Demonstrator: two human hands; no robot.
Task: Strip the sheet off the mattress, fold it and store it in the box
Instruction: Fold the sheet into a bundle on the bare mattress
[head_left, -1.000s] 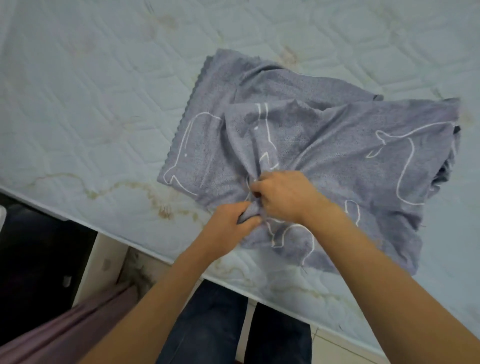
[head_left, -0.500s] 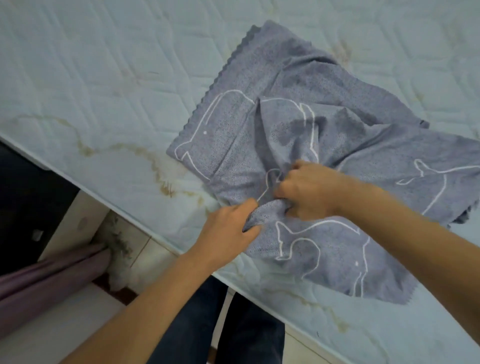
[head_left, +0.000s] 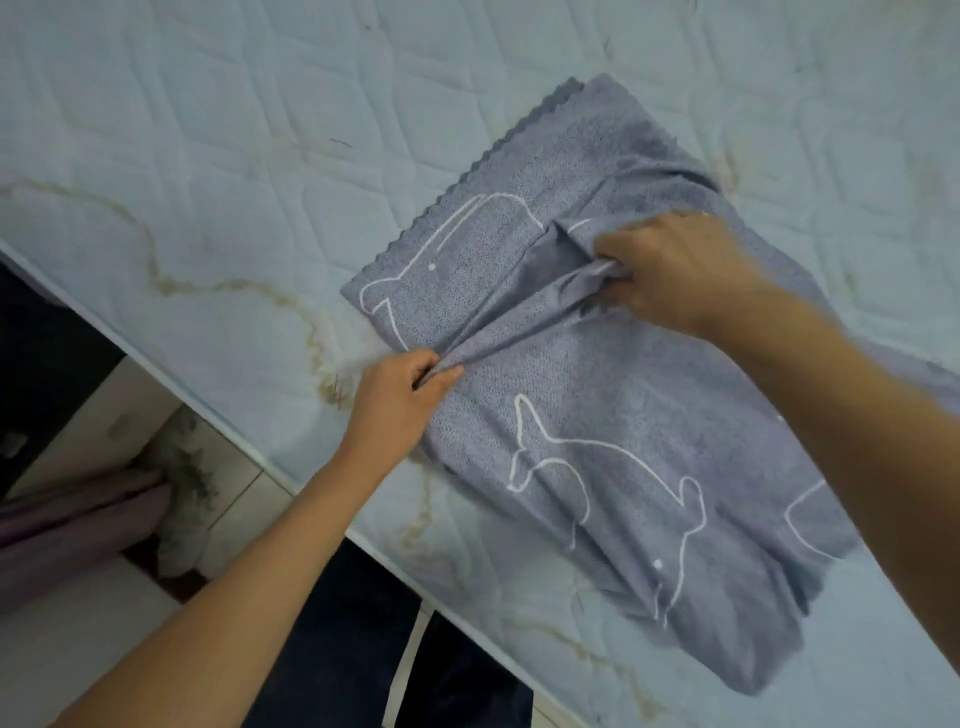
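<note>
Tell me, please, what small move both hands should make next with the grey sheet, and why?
Probably pull the hands apart a little, to stretch the bunched edge straight before folding. The left hand pinches the sheet near the edge of the mattress, the right hand grips it further in, and a creased ridge runs between them. The sheet lies wrinkled, only partly folded.

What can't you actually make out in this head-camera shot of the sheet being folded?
Head view only.
The sheet: its far right part is cut off by the frame edge and covered by the right forearm.
Its lower layers: hidden under the top layer.
The right hand: blurred, with its fingertips buried in the fabric.
The box: nowhere in view.
</note>
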